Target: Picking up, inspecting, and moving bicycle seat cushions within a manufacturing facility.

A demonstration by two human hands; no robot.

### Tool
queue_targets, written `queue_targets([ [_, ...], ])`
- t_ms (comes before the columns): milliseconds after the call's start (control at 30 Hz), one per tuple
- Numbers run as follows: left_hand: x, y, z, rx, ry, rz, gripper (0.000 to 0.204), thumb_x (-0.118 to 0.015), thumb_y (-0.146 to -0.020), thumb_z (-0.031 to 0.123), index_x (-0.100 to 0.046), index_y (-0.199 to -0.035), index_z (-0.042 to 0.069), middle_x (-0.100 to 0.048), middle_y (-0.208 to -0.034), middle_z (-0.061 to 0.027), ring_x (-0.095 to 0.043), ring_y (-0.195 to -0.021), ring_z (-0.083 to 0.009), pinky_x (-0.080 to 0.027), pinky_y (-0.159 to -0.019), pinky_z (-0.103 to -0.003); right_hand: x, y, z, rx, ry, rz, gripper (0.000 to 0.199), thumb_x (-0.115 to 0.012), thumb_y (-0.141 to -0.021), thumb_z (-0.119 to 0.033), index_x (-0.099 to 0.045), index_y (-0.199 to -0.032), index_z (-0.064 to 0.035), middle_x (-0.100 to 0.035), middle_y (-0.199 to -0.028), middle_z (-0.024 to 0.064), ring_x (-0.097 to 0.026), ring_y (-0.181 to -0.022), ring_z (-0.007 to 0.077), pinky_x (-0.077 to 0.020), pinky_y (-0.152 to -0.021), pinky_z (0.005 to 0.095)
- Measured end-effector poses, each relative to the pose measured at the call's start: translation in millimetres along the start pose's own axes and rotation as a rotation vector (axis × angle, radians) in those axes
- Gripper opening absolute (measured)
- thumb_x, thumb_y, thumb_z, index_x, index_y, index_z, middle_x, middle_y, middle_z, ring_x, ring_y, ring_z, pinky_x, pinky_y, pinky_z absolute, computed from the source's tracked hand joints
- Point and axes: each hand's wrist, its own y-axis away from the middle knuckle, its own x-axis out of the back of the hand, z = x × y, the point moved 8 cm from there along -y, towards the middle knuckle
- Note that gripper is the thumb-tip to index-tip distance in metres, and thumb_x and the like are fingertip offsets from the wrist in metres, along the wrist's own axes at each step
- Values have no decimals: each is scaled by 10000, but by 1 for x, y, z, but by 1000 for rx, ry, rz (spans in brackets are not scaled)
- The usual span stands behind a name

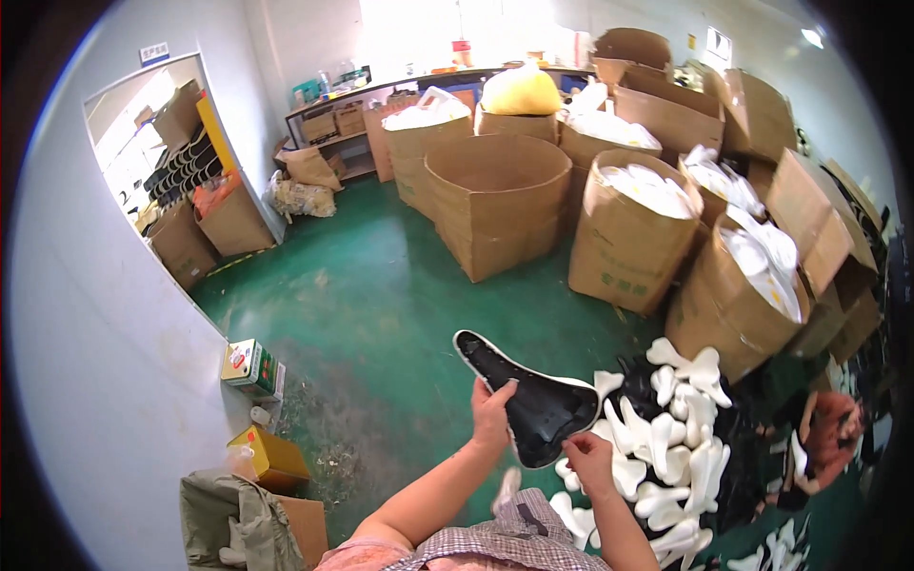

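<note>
My left hand [492, 416] is closed round one long edge of a bicycle saddle [541, 402], its thumb lying on the black underside. The saddle is held up above the green floor, its narrow nose toward the far left and its wide end near me. A thin white rim runs round the black shell. At the wide end my right hand [592, 462] has its fingers pinched together on the saddle's near edge. Just right of that hand lies a heap of white saddle-shaped pieces [662, 452], with some black ones among them.
Large cardboard boxes [500, 214], several filled with white pieces in bags, stand ahead and right. A co-worker [830, 440] sits at the far right. Along the left wall are a tin [252, 369], a yellow container [267, 460] and a cloth-draped box [305, 533]. A doorway [205, 124] opens left.
</note>
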Motion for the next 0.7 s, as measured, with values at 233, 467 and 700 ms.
queue_targets([
  [233,75,-182,117,-223,36,333,364,-555,-789,-41,-459,-1131,35,-578,-1033,-101,-596,-908,-245,-505,-834,-377,-188,-208,-49,61,-16,-465,153,-630,-825,-121,-580,-734,-10,-560,-607,7,-506,-487,77,-397,-427,230],
  [467,195,-281,294,-811,191,770,415,-544,-811,-33,-439,-1204,47,-539,-1171,-116,-558,-1036,-248,-476,-890,-377,-342,-317,-122,275,187,-1158,208,-575,-831,-99,-500,-651,-29,-501,-564,-6,-503,-484,77,-399,-438,250],
  [700,297,-410,343,-671,481,807,286,-534,-844,62,-533,-1120,-14,-576,-1154,-145,-565,-1045,-284,-443,-949,-421,-370,-544,5,175,462,-784,249,-614,-808,-99,-492,-602,-32,-535,-526,12,-532,-485,99,-425,-451,251],
])
